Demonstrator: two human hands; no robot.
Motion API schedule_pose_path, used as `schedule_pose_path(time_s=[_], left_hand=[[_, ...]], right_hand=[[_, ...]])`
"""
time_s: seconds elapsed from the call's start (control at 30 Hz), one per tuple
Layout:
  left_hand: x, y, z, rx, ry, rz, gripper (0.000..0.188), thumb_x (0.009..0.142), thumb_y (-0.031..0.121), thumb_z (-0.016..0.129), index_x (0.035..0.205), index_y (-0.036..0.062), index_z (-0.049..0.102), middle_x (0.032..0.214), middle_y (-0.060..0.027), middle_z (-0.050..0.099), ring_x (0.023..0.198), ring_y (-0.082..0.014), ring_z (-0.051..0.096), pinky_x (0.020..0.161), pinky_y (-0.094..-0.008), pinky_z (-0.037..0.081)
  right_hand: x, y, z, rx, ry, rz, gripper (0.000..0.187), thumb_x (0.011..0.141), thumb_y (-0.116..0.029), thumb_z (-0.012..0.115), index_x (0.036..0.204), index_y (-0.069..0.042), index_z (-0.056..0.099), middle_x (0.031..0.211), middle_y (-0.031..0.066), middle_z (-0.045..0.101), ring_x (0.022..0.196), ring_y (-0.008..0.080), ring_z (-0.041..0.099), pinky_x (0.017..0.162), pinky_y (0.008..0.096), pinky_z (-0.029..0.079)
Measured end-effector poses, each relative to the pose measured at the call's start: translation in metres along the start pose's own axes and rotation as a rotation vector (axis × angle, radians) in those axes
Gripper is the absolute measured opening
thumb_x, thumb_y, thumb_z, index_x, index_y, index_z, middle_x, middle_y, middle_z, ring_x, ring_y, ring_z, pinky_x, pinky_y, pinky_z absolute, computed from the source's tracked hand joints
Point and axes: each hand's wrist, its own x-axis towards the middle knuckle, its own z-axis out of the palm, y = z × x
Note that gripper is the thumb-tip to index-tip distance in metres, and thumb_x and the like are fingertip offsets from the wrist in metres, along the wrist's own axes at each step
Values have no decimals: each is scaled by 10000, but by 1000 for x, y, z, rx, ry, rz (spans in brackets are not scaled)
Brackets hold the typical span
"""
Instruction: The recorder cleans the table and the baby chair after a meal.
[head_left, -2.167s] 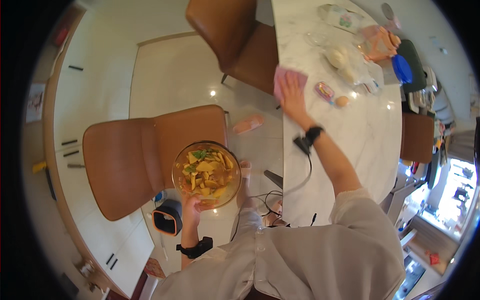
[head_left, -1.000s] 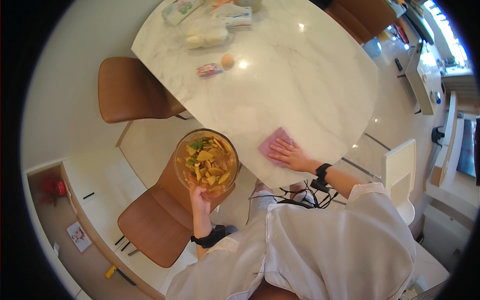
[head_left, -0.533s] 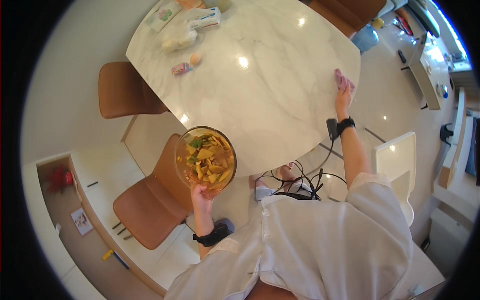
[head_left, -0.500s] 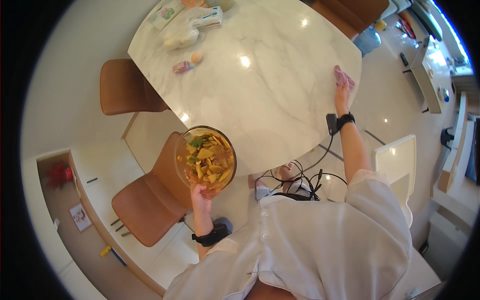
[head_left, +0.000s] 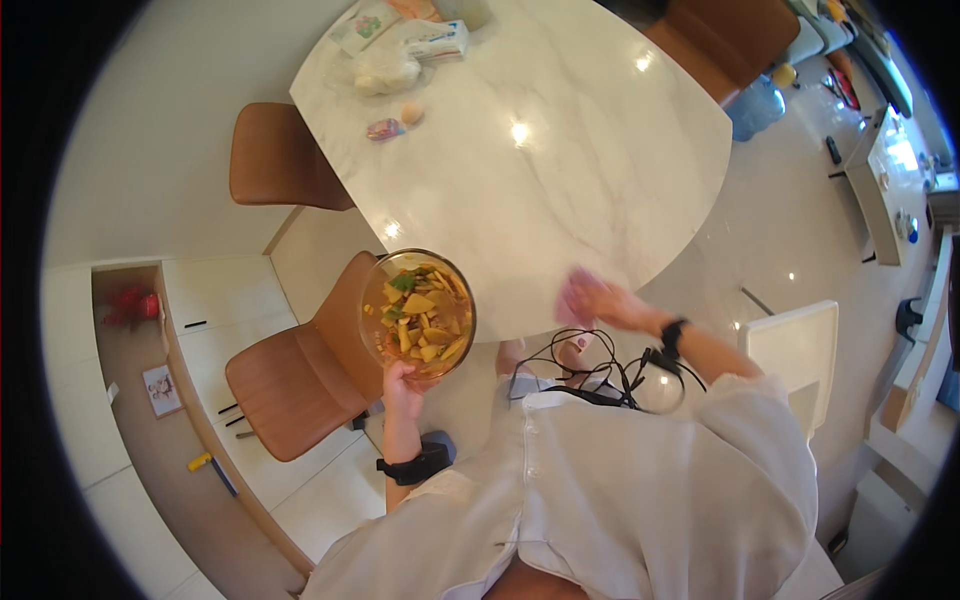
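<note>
My left hand is closed on the near rim of a clear glass bowl, held out beyond the table's near left edge. Inside the bowl are sliced yellow vegetables and some green pieces in an orange-brown sauce. My right hand, smeared by motion, is at the near edge of the white marble-patterned table. Under and in its fingers is a pink cloth, also blurred. A black band sits on each wrist.
On the far left of the table lie a tissue pack, a white plastic bag, a small round item and a colourful packet. Brown chairs stand at the left. Black cables hang before my waist; a white chair stands right.
My right hand has swept with the pink cloth from the table's right edge to its near edge, towards me. My left hand still holds the bowl in about the same place.
</note>
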Motion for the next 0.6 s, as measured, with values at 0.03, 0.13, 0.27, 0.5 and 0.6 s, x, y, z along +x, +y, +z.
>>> schedule_pose_path(time_s=[0.03, 0.13, 0.27, 0.5, 0.6], left_hand=[[2, 2, -1, -6, 0, 10, 383, 692, 104, 392, 1038, -57, 410, 928, -168, 567, 746, -269, 600, 547, -362, 539], [7, 3, -4, -3, -37, -43, 373, 694, 84, 393, 1055, -9, 393, 946, -154, 558, 740, -253, 601, 527, -345, 542], [19, 9, -24, 15, -31, -34, 369, 679, 85, 406, 1037, 0, 418, 939, -143, 560, 754, -258, 597, 519, -342, 538], [3, 11, 15, 114, -87, -44, 414, 672, 110, 398, 1063, -24, 423, 953, -149, 563, 766, -265, 597, 548, -342, 540], [0, 9, 15, 125, -83, -43, 428, 666, 109, 396, 1071, -28, 417, 957, -159, 561, 774, -268, 597, 561, -345, 541]], right_hand=[[-26, 8, -4, -387, -40, -109, 298, 787, -81, 478, 1084, -71, 481, 1211, 85, 414, 1153, 218, 360, 946, 331, 313], [-91, 29, -21, -970, 143, -353, 223, 796, -62, 459, 1000, -49, 548, 1159, 104, 458, 1153, 232, 353, 932, 329, 321], [-106, 20, -58, -906, 838, -517, 344, 788, 42, 389, 1119, -31, 449, 1234, 130, 382, 1165, 259, 330, 967, 332, 241], [-61, -28, -216, -1060, 1170, -659, 426, 716, 27, 422, 1137, -40, 440, 1230, 147, 377, 1169, 310, 306, 967, 360, 234], [-22, -14, -177, -1462, 1288, -514, 412, 703, 28, 431, 1110, -34, 459, 1192, 147, 405, 1149, 321, 318, 959, 375, 251]])
